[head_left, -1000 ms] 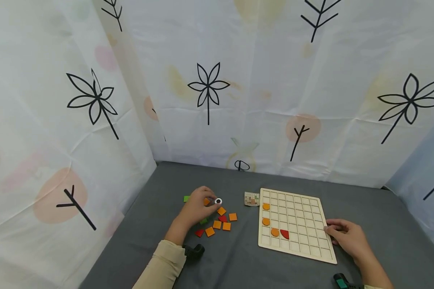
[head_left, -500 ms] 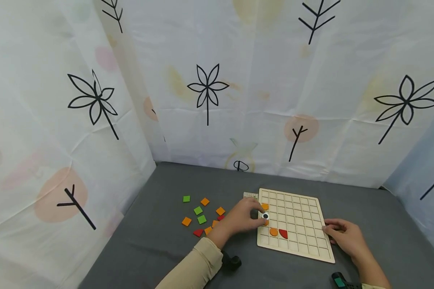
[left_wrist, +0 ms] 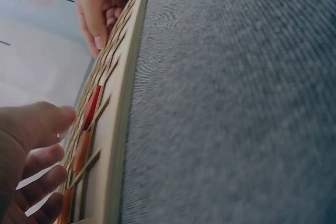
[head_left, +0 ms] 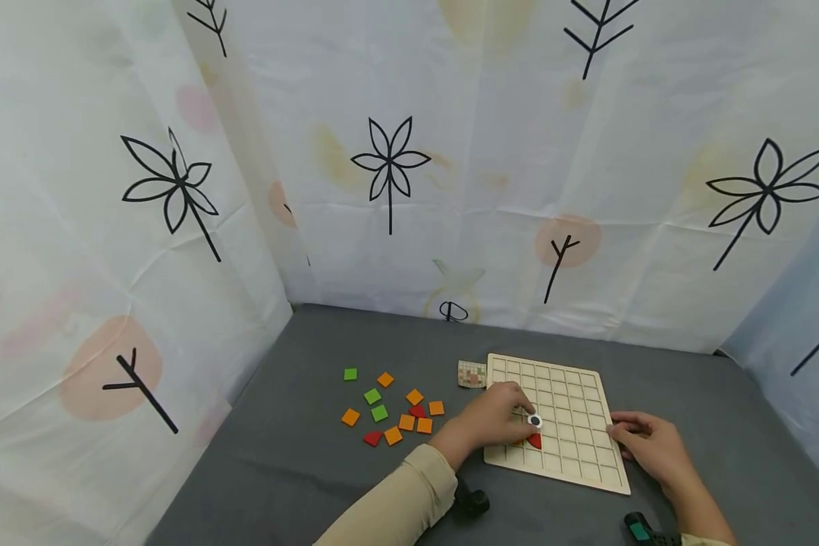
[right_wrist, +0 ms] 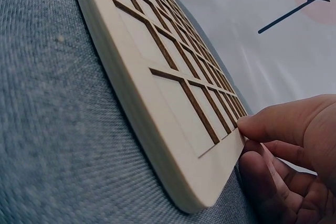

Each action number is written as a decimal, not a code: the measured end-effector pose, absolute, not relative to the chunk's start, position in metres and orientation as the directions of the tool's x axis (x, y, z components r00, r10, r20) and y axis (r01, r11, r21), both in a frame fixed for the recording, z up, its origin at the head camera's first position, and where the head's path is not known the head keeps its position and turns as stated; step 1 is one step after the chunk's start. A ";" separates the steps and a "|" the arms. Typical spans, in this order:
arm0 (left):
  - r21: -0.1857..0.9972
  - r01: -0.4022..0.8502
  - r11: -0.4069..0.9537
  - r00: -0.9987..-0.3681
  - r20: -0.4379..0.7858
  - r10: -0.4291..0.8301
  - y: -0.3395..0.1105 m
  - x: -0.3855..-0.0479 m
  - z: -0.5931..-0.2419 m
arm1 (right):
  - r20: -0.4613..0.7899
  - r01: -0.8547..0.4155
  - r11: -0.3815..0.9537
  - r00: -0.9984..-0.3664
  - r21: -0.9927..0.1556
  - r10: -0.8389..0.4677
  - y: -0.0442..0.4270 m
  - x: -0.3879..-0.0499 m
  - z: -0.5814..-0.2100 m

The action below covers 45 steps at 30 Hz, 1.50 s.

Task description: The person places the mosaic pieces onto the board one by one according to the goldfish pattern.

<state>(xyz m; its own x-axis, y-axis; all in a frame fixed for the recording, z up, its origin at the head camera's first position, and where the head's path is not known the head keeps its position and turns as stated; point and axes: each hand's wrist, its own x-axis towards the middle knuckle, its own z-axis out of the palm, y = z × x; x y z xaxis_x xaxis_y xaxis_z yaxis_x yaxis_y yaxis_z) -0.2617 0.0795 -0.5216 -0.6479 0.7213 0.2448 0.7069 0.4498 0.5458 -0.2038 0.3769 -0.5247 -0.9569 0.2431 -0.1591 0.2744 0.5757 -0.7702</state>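
Note:
A wooden grid board (head_left: 573,447) lies on the grey cloth. Over its left part, my left hand (head_left: 494,417) pinches a small white disc with a black centre (head_left: 535,421) between thumb and forefinger. Just below the disc, a red quarter-circle piece (head_left: 535,441) sits in a cell; the left wrist view shows this red piece (left_wrist: 92,107) beside an orange piece (left_wrist: 81,151). Other orange pieces are mostly hidden by the left hand. My right hand (head_left: 651,444) grips the board's right edge, with the thumb on top and fingers below in the right wrist view.
Left of the board lie several orange squares (head_left: 406,422), several green squares (head_left: 371,396) and red pieces (head_left: 373,438). A small patterned card (head_left: 472,374) touches the board's upper left. A printed curtain (head_left: 478,189) stands behind the grey table cloth (head_left: 300,440).
My left hand has carried the white disc rightward from among the loose pieces to the board, then further right to above the red piece. The right hand keeps its grip on the edge.

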 end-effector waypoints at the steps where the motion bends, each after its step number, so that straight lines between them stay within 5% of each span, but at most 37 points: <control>1: 0.535 0.713 0.454 -0.645 0.246 0.724 0.080 -0.262 -0.522 | -0.155 0.273 0.578 -0.957 -0.769 0.245 0.376 -0.204 -0.524; 24: 0.535 0.697 0.477 -0.662 0.225 0.715 0.081 -0.263 -0.524 | -0.149 0.247 0.589 -0.966 -0.770 0.210 0.376 -0.200 -0.522; 32: 0.615 0.667 0.419 -0.666 0.242 0.705 0.076 -0.262 -0.521 | -0.165 0.257 0.572 -0.964 -0.779 0.209 0.376 -0.200 -0.521; 45: 0.729 0.556 0.400 -0.766 0.261 0.588 0.030 -0.272 -0.494 | -0.159 0.260 0.593 -0.963 -0.762 0.219 0.377 -0.201 -0.522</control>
<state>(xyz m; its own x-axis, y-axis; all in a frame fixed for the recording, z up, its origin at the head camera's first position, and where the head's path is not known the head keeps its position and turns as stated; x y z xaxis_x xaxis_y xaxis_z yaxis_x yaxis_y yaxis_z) -0.2724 0.0297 -0.4944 -0.7658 0.5876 0.2613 0.5558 0.4003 0.7286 -0.2006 0.3766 -0.5218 -0.9628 0.2185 -0.1586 0.2602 0.5930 -0.7620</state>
